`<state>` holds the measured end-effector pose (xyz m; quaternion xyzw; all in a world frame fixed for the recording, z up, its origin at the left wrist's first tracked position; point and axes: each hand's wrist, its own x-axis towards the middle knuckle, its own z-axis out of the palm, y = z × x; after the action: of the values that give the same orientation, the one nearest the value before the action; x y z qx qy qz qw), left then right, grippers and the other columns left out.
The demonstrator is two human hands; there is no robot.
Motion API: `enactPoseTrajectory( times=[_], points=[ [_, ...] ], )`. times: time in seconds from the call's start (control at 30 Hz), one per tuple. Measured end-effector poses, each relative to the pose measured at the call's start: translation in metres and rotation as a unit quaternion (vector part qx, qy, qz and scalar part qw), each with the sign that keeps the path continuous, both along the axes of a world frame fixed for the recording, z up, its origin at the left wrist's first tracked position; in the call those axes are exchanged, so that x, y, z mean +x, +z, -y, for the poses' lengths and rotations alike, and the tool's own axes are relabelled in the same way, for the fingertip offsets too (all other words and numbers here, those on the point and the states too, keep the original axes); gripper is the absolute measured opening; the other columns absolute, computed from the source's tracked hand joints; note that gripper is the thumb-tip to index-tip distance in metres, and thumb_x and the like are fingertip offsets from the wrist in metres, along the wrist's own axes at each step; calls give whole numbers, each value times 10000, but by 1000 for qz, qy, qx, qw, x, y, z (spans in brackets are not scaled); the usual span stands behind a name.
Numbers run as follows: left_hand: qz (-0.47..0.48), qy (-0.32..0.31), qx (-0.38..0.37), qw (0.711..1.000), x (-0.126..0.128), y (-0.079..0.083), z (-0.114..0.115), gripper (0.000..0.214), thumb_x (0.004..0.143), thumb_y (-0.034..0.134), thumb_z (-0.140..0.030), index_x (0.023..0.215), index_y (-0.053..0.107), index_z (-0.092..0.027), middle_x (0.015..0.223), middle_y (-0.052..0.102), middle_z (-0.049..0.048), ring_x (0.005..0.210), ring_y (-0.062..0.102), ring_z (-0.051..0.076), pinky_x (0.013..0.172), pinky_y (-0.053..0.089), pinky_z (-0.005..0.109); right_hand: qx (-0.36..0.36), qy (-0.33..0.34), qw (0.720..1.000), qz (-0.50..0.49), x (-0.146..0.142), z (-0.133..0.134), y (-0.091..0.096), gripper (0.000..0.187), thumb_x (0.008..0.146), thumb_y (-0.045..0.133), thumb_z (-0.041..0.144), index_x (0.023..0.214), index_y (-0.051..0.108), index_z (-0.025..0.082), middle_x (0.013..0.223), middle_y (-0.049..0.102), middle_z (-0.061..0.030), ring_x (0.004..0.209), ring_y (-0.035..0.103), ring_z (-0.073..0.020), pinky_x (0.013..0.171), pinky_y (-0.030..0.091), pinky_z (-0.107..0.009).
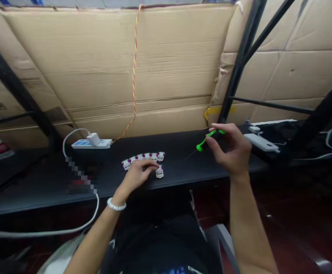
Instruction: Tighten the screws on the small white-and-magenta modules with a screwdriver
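Observation:
My left hand, with a white coiled band at its wrist, has thumb and forefinger closed at the upper edge of a small white block with purple parts. Just behind it, similar white-and-purple blocks stand in a slightly curved row, partly covered by the fingers. Off to the right, my right hand grips a green-and-black screwdriver above the black tabletop. Its thin shaft points down and left, apart from the blocks.
A white power strip with a plugged-in adapter and white cable lies left. A twisted red-yellow wire hangs down the cardboard. Black metal posts flank the table; another white strip lies right.

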<state>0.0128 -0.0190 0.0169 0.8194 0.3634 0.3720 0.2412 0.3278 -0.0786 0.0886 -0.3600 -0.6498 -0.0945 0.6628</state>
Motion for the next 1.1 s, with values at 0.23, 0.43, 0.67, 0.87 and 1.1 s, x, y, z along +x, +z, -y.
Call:
enactPoseTrajectory(
  times=[0.23, 0.43, 0.67, 0.87, 1.1],
  points=[
    [-5, -62, 55, 997, 10, -4, 0, 167, 989, 646, -228, 896, 784, -216, 1003, 802, 58, 982, 740, 233, 970, 574, 383, -1, 10, 1000, 1, -3, -1, 0, 313, 903, 791, 260, 1211, 738, 246, 1039, 731, -61, 924, 727, -233, 778, 609, -371],
    [-27, -68, 97, 993, 13, -10, -3, 184, 998, 642, -201, 871, 775, -213, 1034, 770, 66, 1009, 704, 228, 1001, 552, 386, -4, 14, 1000, 1, -4, 0, 0, 317, 899, 796, 276, 1209, 738, 243, 1044, 730, -67, 933, 724, -242, 766, 611, -376],
    [-63, -63, 101, 991, 16, -12, -2, 175, 974, 663, -157, 845, 772, -205, 1029, 769, 64, 1005, 707, 227, 1002, 551, 392, -8, 9, 1000, 7, -4, -1, 0, 308, 908, 784, 297, 1208, 735, 243, 1042, 730, -69, 937, 726, -244, 778, 619, -385],
    [-78, -66, 95, 990, 17, -9, 2, 188, 975, 651, -145, 842, 769, -207, 1031, 774, 63, 1022, 713, 228, 1001, 553, 386, -9, 12, 1000, 1, -6, -2, -1, 307, 900, 791, 285, 1200, 741, 244, 1048, 730, -68, 944, 728, -249, 781, 621, -385],
    [-91, -52, 71, 992, 19, -7, 11, 181, 965, 637, -141, 855, 765, -206, 1089, 770, 75, 1072, 712, 239, 1037, 553, 410, -7, 19, 1000, 8, -7, -1, 0, 307, 897, 790, 268, 1199, 741, 247, 1036, 728, -61, 929, 726, -240, 762, 617, -372]
  ],
)
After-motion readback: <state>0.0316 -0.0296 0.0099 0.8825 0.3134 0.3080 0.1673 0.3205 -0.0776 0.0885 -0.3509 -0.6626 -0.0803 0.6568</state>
